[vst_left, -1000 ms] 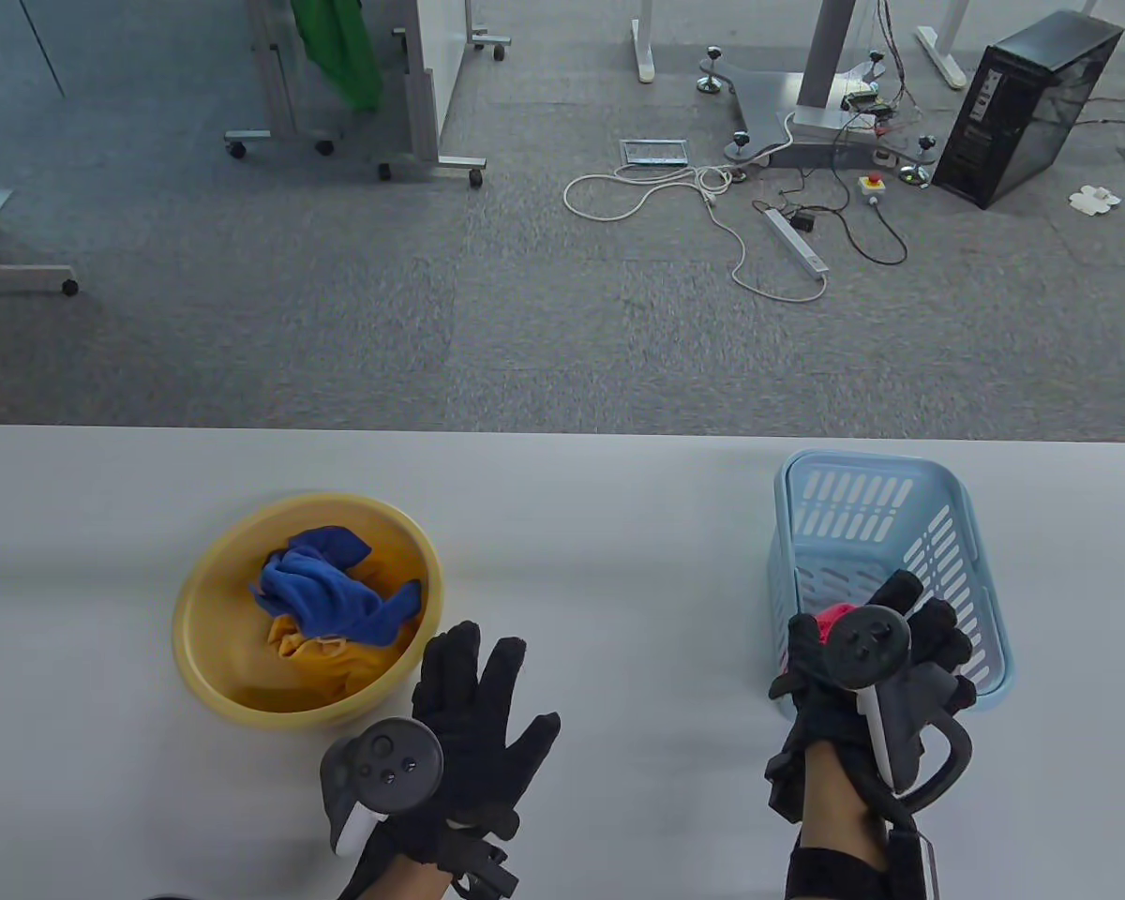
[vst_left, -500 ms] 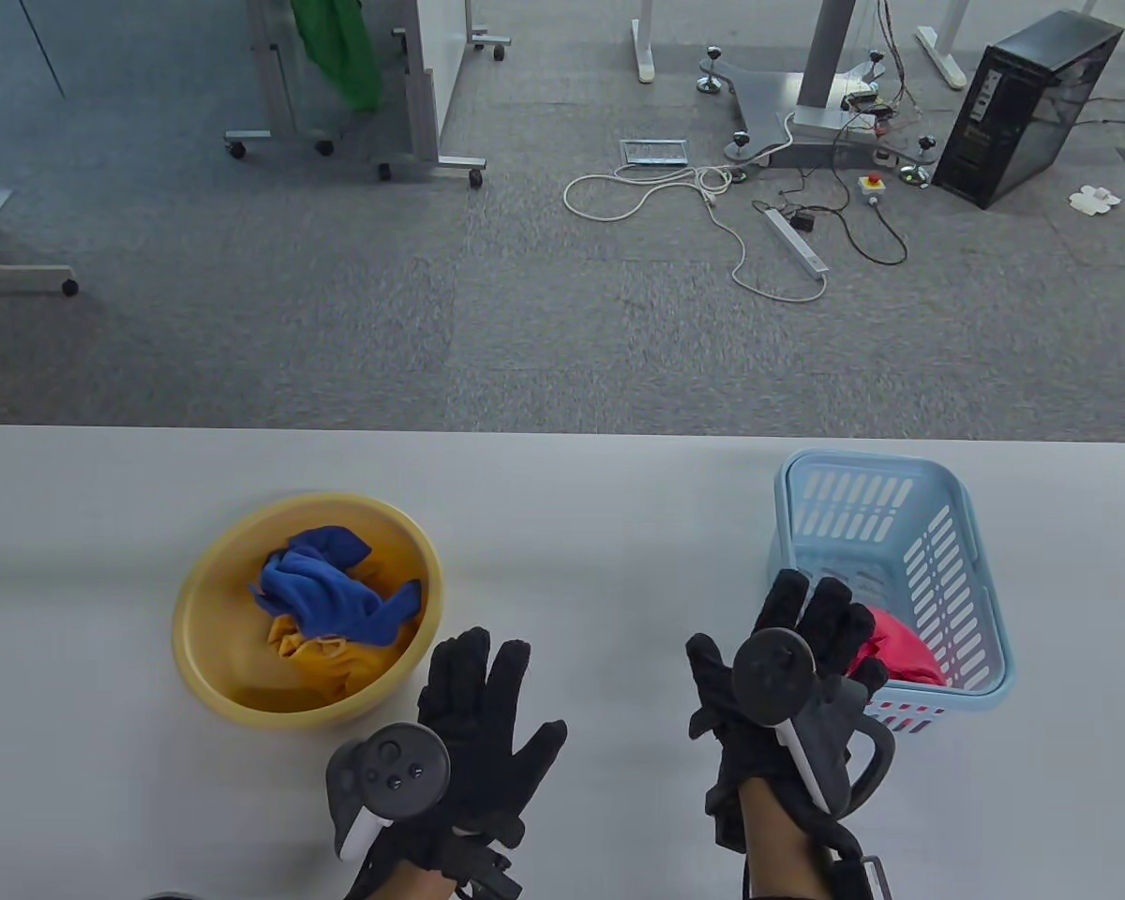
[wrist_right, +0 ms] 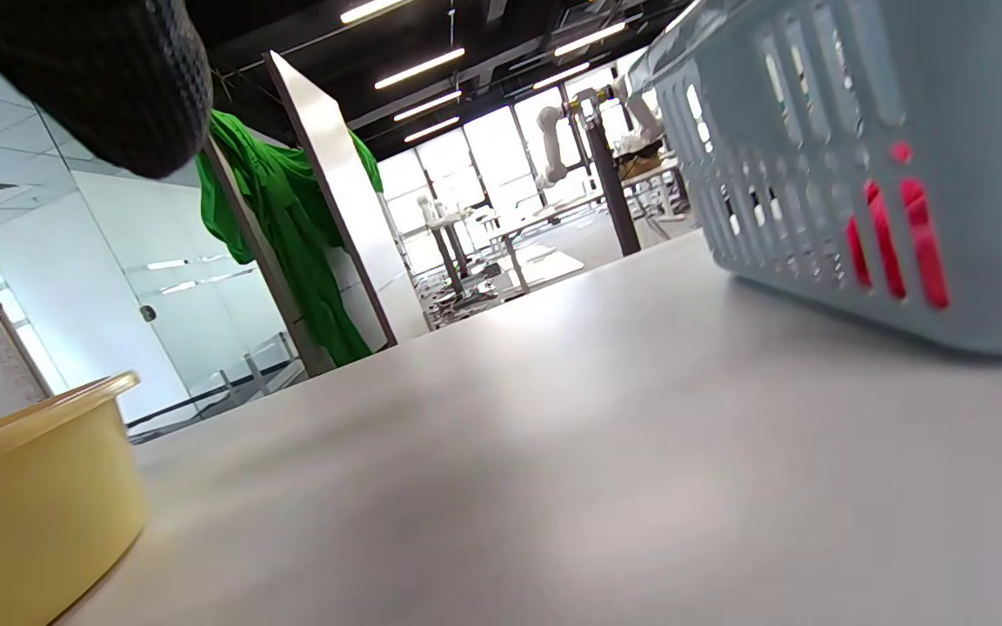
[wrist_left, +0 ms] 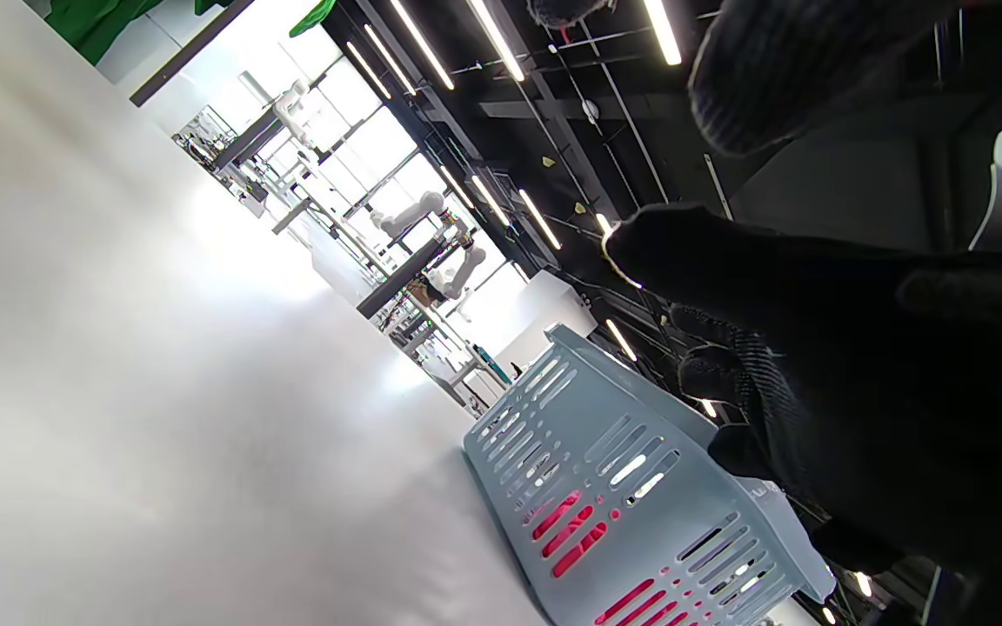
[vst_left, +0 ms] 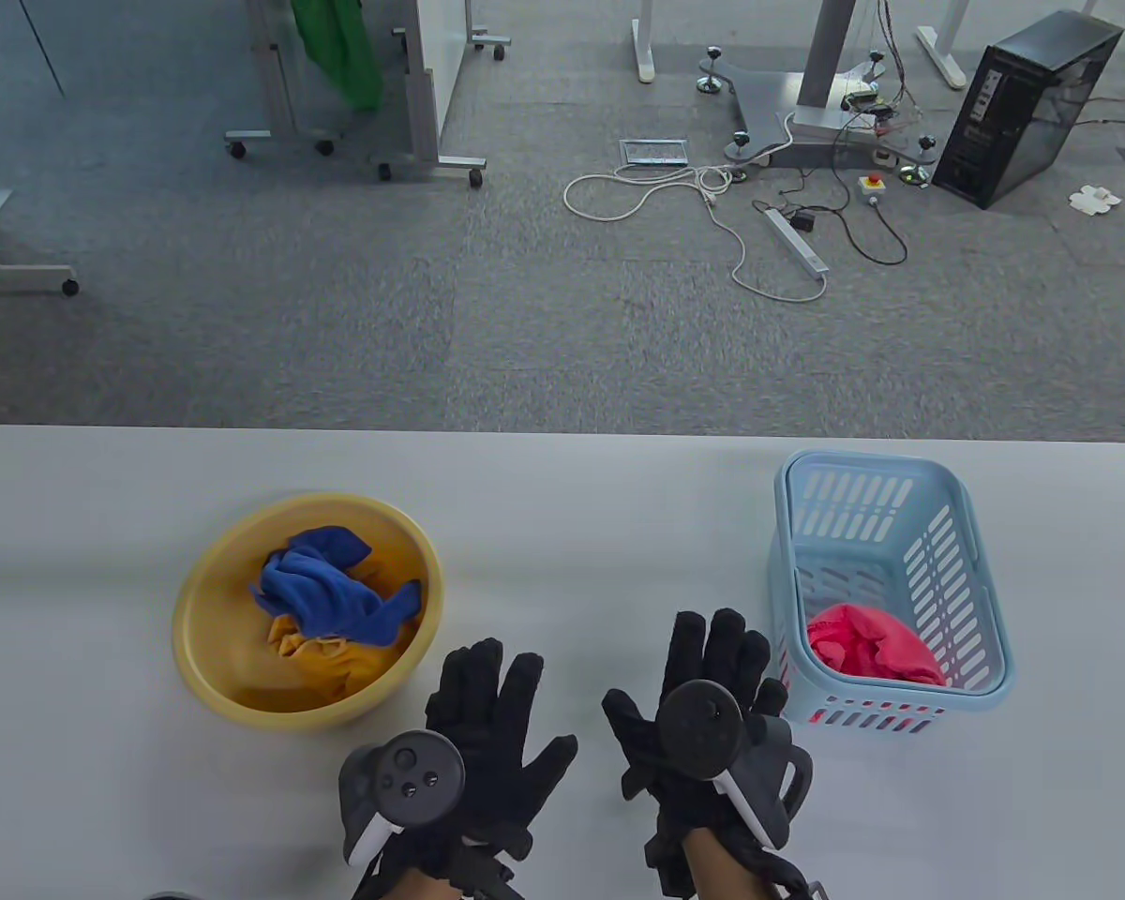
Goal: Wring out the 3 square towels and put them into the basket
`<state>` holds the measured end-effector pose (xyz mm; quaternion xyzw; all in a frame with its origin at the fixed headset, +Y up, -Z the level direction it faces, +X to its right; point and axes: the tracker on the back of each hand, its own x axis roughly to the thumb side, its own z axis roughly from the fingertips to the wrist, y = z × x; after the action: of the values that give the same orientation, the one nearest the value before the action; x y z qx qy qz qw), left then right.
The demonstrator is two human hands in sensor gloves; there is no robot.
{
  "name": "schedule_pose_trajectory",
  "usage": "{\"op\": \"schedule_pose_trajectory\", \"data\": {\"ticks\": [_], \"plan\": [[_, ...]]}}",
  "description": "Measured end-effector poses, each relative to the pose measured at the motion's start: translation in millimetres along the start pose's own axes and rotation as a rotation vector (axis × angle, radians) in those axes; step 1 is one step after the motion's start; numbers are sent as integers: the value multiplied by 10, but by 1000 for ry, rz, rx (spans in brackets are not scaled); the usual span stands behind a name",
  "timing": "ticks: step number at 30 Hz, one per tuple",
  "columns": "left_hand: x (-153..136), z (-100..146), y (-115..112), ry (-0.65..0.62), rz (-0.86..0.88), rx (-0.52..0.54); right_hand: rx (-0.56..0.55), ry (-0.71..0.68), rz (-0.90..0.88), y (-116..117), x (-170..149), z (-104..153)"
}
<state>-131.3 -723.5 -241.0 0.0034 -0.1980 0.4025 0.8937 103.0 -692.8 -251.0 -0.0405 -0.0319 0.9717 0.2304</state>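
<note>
A red towel (vst_left: 870, 645) lies crumpled in the near end of the light blue basket (vst_left: 980, 600) on the table's right; its red shows through the basket slots (wrist_left: 566, 526) (wrist_right: 892, 235). A blue towel (vst_left: 323, 586) sits on top of a yellow towel (vst_left: 323, 661) inside the yellow basin (vst_left: 197, 647) on the left. My left hand (vst_left: 487, 698) hovers flat with spread fingers just right of the basin, holding nothing. My right hand (vst_left: 708, 670) is beside it, fingers straight and empty, left of the basket.
The white table (vst_left: 581, 525) spans the view, its far edge above the basin and basket. Beyond it is carpeted floor with cables, a power strip (vst_left: 797, 242) and a black computer tower (vst_left: 1022, 103).
My right hand let go of the red towel in the basket, then drew back out and moved left toward the table's middle. The left hand shifted slightly right.
</note>
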Motion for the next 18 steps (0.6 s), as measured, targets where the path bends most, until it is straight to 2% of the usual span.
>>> {"op": "schedule_pose_trajectory", "data": {"ticks": [10, 14, 18], "plan": [[-49, -7, -18, 28, -33, 2, -7, -11, -138, 323, -143, 37], [-64, -16, -60, 36, -56, -12, -58, -21, -165, 363, -185, 68], [-88, -29, -123, 55, -101, -28, -62, -21, -214, 447, -234, 59]]}}
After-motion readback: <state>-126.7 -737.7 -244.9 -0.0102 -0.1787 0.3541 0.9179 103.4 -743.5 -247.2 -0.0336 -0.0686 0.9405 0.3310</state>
